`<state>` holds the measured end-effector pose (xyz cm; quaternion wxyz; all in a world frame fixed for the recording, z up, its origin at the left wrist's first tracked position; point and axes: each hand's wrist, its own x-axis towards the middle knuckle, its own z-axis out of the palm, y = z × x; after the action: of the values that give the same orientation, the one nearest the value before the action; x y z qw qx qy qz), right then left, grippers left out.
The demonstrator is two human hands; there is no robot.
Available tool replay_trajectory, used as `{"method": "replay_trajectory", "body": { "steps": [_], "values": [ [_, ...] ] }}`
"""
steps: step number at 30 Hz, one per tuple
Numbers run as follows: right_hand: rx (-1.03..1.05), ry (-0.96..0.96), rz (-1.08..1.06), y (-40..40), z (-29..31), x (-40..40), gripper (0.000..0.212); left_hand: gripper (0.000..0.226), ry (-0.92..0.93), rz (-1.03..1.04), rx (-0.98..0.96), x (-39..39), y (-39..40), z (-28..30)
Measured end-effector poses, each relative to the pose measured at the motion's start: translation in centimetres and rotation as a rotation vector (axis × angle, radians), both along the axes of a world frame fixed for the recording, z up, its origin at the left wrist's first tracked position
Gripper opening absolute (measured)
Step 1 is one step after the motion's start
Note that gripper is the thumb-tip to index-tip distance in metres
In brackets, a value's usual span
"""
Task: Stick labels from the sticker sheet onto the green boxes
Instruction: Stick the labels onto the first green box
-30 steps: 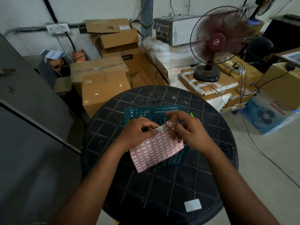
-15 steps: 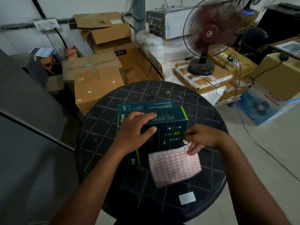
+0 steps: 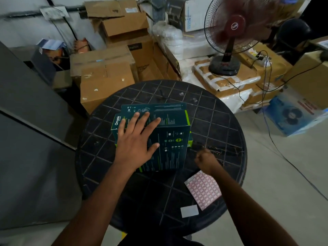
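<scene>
Dark green boxes (image 3: 170,150) with light green edges are stacked in the middle of a round black table (image 3: 221,121). My left hand (image 3: 134,139) lies flat on the top box, fingers spread over its left part. My right hand (image 3: 205,159) hovers just right of the stack's near corner with its fingers curled shut; whether a label is pinched in it cannot be made out. The red-and-white sticker sheet (image 3: 202,190) lies on the table near the front right rim, partly hidden under my right forearm.
A blank white label (image 3: 189,211) sits on the table's front edge. Brown cardboard boxes (image 3: 106,80) crowd the floor behind the table. A running pedestal fan (image 3: 230,32) stands at the back right, with cables and a blue fan carton (image 3: 292,114) on the floor.
Both hands held the sheet over the box a second ago. My left hand moved onto the box, my right hand carried the sheet right and let it go on the table.
</scene>
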<state>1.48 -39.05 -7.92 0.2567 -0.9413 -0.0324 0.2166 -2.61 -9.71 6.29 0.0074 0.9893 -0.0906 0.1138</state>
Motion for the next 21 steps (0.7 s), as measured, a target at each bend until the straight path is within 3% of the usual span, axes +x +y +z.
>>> {"method": "replay_trajectory", "body": {
  "steps": [5,14,18,21],
  "values": [
    [-0.150,0.101,0.130,-1.1,-4.9,-5.7,0.010,0.078,-0.017,0.043,0.020,-0.3,-0.4,-0.1],
    [-0.054,-0.091,0.256,-1.2,-6.3,-4.8,0.036,0.079,-0.041,0.074,0.033,-1.2,-0.9,-0.2],
    [-0.135,-0.224,0.189,-1.2,-6.6,-5.1,0.036,0.084,-0.030,0.084,0.039,-1.0,-0.9,-0.1],
    [-0.206,-0.185,0.188,-1.5,-7.3,-6.2,0.041,0.087,-0.023,0.089,0.033,-1.0,-0.8,-0.1]
  ]
}}
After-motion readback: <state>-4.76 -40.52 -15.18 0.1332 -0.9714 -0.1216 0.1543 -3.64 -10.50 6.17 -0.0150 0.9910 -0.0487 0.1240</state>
